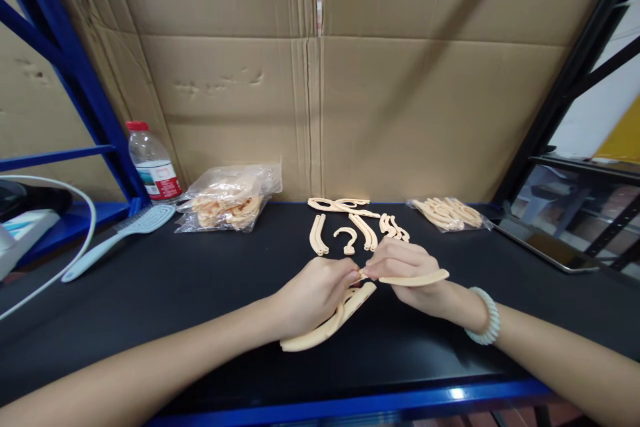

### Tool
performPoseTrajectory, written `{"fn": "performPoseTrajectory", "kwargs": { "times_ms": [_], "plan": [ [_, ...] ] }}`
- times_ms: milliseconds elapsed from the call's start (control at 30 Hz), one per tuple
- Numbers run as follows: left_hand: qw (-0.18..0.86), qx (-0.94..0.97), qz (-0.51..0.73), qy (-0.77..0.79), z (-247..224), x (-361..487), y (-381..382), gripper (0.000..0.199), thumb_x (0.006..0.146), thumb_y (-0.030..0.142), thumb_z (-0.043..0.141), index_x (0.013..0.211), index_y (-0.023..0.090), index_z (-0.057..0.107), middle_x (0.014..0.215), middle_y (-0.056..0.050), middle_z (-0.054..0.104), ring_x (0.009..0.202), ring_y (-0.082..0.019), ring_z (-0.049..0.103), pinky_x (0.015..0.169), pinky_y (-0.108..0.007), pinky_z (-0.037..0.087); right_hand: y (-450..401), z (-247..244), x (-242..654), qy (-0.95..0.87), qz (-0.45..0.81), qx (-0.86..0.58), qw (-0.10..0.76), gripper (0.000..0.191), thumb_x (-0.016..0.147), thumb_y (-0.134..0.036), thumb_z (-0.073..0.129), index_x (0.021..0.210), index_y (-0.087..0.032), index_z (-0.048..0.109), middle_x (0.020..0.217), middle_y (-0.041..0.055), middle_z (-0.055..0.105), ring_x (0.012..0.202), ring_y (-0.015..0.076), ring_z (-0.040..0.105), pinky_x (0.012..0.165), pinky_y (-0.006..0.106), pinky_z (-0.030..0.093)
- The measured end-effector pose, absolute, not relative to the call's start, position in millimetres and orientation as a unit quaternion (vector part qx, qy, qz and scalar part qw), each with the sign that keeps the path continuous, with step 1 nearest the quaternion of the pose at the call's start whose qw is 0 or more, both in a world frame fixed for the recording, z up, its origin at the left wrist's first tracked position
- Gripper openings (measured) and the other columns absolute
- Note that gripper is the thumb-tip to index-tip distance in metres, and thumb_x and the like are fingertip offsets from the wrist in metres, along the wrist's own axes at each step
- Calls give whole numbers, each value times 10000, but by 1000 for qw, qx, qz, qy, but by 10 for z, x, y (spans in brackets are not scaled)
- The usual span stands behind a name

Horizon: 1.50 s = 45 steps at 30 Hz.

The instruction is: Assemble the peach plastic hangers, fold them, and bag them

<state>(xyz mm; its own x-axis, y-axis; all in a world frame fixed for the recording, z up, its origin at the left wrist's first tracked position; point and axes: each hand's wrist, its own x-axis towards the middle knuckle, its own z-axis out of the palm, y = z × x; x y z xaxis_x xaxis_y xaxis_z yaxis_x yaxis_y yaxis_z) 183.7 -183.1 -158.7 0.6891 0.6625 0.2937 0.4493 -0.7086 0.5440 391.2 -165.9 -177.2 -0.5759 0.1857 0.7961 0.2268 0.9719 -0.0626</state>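
Near the middle of the black table, my left hand (315,293) is closed around a cream plastic piece (320,335) that curves out below the palm. My right hand (407,270) pinches another curved cream piece (420,279), which sticks out to the right. The fingertips of both hands meet at a small cream part, mostly hidden by the fingers. Just beyond the hands lie a hook piece (349,240), two pairs of curved arms (318,235) (364,232), several small hooks (394,227) and longer crossed pieces (343,205).
Bags of cream parts lie at the back left (230,203) and back right (450,213). A bottle (157,170), a hairbrush (125,237) and a white cable (93,213) are on the left. At the right lies a phone-like flat device (545,247). Cardboard (425,93) stands behind the table.
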Motion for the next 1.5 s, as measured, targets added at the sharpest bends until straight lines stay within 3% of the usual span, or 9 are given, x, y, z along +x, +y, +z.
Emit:
{"fn": "performPoseTrajectory", "kwargs": {
  "times_ms": [267, 467, 633, 767, 900, 1033, 1200, 1300, 1500],
  "plan": [
    [340, 847, 241, 331, -1646, 1865, -1844, 343, 953, 317, 338, 699, 161, 507, 639, 14, 521, 580, -98, 451, 569, -216, 387, -1753, -1612, 3896, -882, -86, -66, 459, 158, 895, -100, 503, 916, -174, 642, 772, 59, 659, 721, 164, 612, 627, 315, 509],
    [644, 621, 321, 310, -1740, 1832, -1611, 307, 879, 454, 478, 879, 157, 552, 556, 63, 436, 364, -52, 331, 336, -163, 293, -1424, -1417, 4246, -739, -35, -325, 589, 155, 922, -200, 450, 875, -207, 597, 867, 53, 603, 749, 166, 590, 694, 338, 487],
    [700, 526, 402, 269, -1653, 1798, -1531, 204, 754, 159, 627, 953, 116, 623, 705, -38, 636, 529, -96, 565, 516, -196, 498, -976, -1501, 4646, -744, 53, -483, 459, 230, 885, -220, 452, 1083, -156, 551, 815, 53, 632, 635, 160, 569, 604, 310, 470],
    [703, 471, 430, 313, -1582, 1791, -1525, 169, 812, 71, 564, 956, 124, 636, 868, -89, 701, 695, -129, 650, 677, -238, 550, -816, -1656, 4739, -751, 91, -562, 335, 348, 803, -140, 500, 1148, -111, 545, 631, 12, 633, 626, 171, 593, 624, 303, 466],
    [717, 445, 435, 314, -1567, 1775, -1497, 156, 850, 60, 532, 952, 131, 626, 980, -120, 706, 720, -141, 678, 632, -216, 541, -764, -1822, 4720, -745, 86, -581, 317, 313, 800, -137, 491, 1099, -96, 573, 587, 0, 623, 549, 147, 576, 552, 268, 444],
    [720, 432, 445, 311, -1564, 1777, -1489, 195, 837, 18, 513, 929, 121, 651, 908, -90, 700, 694, -147, 687, 617, -220, 543, -748, -1890, 4735, -742, 52, -591, 313, 221, 812, -159, 509, 1008, -102, 595, 573, 9, 600, 539, 149, 558, 555, 275, 425],
    [719, 418, 456, 318, -1567, 1800, -1501, 239, 836, 7, 502, 960, 123, 670, 773, -47, 667, 686, -148, 690, 631, -223, 543, -998, -1698, 4542, -771, -22, -532, 348, 156, 859, -208, 503, 964, -140, 596, 773, 66, 614, 763, 205, 581, 727, 351, 451],
    [718, 414, 466, 309, -1595, 1805, -1506, 282, 817, -7, 510, 1015, 120, 664, 724, -33, 652, 666, -144, 678, 594, -215, 531, -1376, -1583, 4190, -846, -99, -329, 407, 218, 878, -246, 533, 1083, -179, 569, 966, 99, 618, 907, 226, 567, 802, 400, 461],
    [711, 419, 475, 305, -1634, 1832, -1582, 210, 879, 100, 501, 1030, 129, 644, 746, -51, 673, 667, -141, 651, 636, -243, 534, -1925, -1651, 3663, -937, -227, -96, 248, 139, 899, -154, 524, 978, -193, 632, 992, 54, 666, 1012, 193, 559, 878, 353, 449]
  ]
}}
